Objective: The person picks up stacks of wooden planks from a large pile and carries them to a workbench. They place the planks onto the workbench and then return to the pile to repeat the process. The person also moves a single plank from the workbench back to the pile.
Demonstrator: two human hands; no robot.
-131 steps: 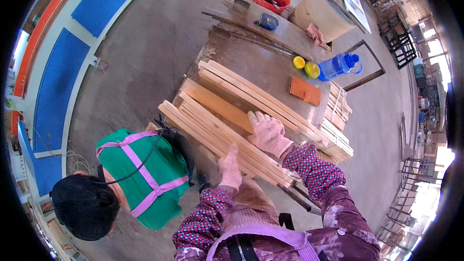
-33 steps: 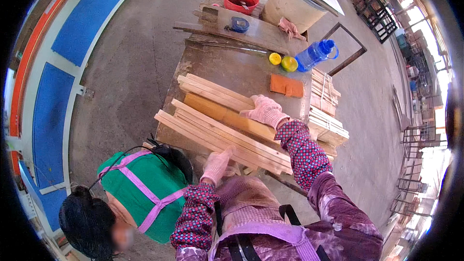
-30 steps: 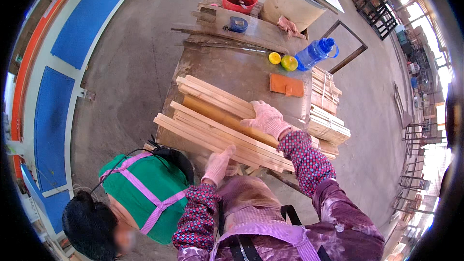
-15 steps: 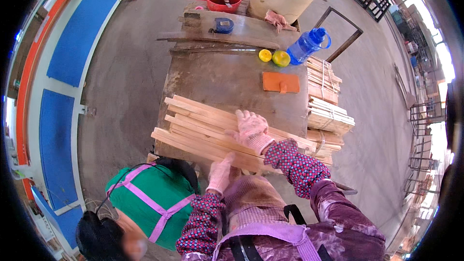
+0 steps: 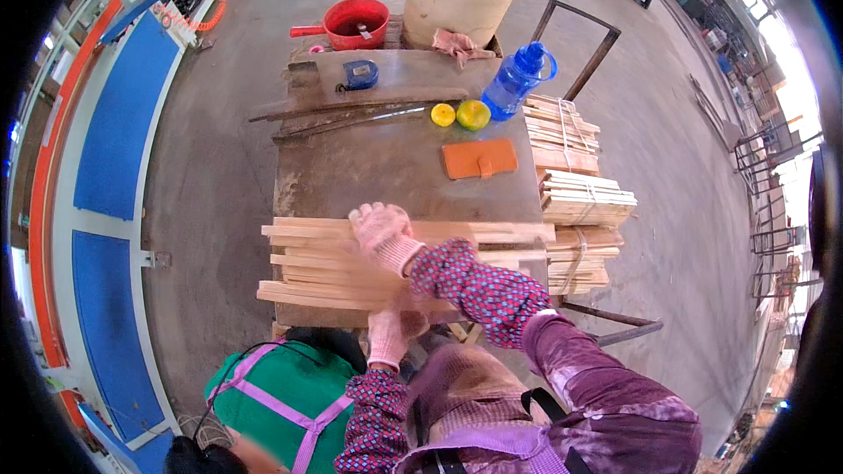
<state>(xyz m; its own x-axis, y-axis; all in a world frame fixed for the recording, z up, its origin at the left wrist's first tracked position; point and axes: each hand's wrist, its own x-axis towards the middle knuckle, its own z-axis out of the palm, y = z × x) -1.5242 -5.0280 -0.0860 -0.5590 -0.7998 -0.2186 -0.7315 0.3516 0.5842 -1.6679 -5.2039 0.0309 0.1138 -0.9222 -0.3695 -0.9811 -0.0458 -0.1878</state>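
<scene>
Pale wooden strips (image 5: 303,276) lie side by side across the near part of the table, in a loose layer with their left ends uneven. My right hand (image 5: 384,233), in a pink knitted glove, reaches across their top and grips the strips by the far side, its fingers bent over them. Against the near edge is my left hand (image 5: 392,335), gloved alike and closed on the strips, its fingertips blurred and partly hidden. An orange case with a flap (image 5: 479,159) lies beyond the strips, apart from both hands.
Farther off are a blue bottle (image 5: 514,83), two round fruits (image 5: 472,115), a tape measure (image 5: 359,75), long dark bars (image 5: 351,105) and a red pan (image 5: 358,25). Tied wood bundles (image 5: 587,197) stand right of the table. A person in green (image 5: 277,399) bends close at left.
The strips have turned from a slant to nearly straight across the table. Both my hands have shifted left in view with them. The whole view has moved somewhat too.
</scene>
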